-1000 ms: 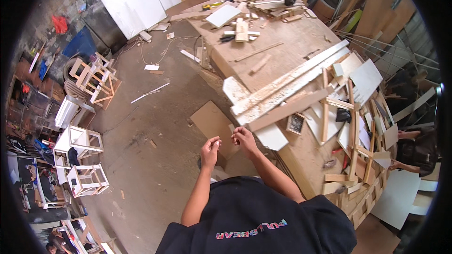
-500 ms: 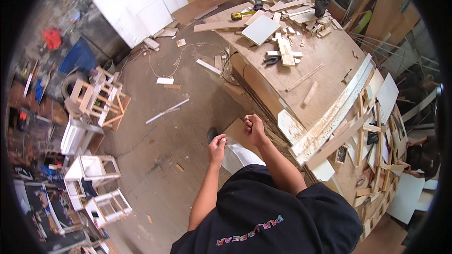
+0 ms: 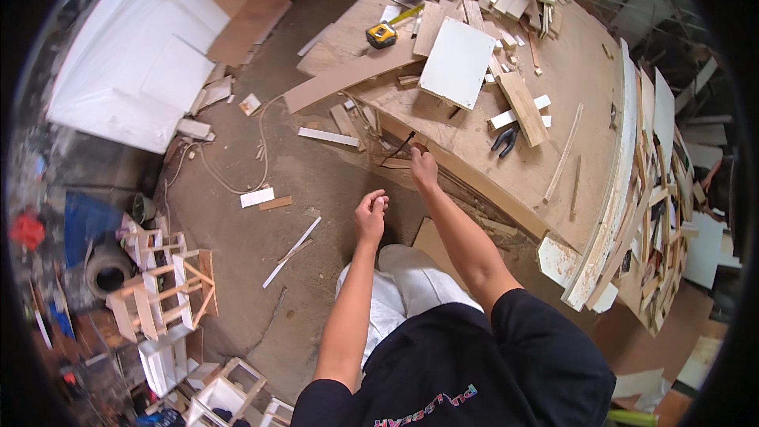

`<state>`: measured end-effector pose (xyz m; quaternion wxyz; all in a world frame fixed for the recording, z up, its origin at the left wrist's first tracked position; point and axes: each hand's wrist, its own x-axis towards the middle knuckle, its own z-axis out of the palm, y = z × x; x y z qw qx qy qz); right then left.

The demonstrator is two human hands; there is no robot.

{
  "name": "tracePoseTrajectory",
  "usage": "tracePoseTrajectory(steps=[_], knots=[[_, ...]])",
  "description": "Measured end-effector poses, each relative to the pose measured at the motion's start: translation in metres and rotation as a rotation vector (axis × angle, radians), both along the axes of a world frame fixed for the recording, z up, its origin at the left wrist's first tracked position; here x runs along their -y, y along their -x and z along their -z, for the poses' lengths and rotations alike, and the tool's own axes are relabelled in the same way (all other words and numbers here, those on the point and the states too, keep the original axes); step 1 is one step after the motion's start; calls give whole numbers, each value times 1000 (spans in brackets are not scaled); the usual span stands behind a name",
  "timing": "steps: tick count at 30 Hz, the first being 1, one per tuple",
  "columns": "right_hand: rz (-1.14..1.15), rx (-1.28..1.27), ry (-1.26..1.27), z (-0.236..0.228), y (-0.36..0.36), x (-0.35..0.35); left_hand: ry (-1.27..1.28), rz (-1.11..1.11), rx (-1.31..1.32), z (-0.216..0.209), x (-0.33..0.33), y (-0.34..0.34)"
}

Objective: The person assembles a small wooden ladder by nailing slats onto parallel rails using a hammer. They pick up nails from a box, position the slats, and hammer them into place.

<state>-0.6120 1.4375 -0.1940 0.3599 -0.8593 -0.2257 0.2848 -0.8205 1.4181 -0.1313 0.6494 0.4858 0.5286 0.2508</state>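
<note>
Grip of the left hand (image 3: 370,217) is loosely curled, seemingly empty, over the floor (image 3: 231,265); whether the right hand (image 3: 424,168), just beside a cord (image 3: 400,148), holds anything cannot be told. Both have come nearer the tape measure (image 3: 381,35) on the worktop (image 3: 587,67). One plank (image 3: 348,77) juts past its edge.

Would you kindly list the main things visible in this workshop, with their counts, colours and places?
Workbench: one, tan, right of centre
Tape measure: one, yellow and black, workbench's left side
Pliers: one pair, dark, on workbench
Wood scraps: many, tan and white, on workbench
Rectangular panel: one, white, among the scraps
Large sheet: at least one, white, upper left
Cord: one, pale, on the floor
Tyre: one, black, left
Wooden frames: several, tan and white, lower left
Left hand: one, bare, centre
Right hand: one, bare, near workbench's edge
</note>
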Motion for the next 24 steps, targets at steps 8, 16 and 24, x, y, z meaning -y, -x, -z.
tracePoseTrajectory(steps=[8, 16, 24], knots=[[97, -49, 67, 47, 8, -38, 129, 211, -20, 26, -83, -12], [-184, 507, 164, 103, 2, -38, 170, 402, -51, 35, -114, 2], [471, 24, 25, 82, 134, -26, 132, 346, -83, 54, -141, 8]])
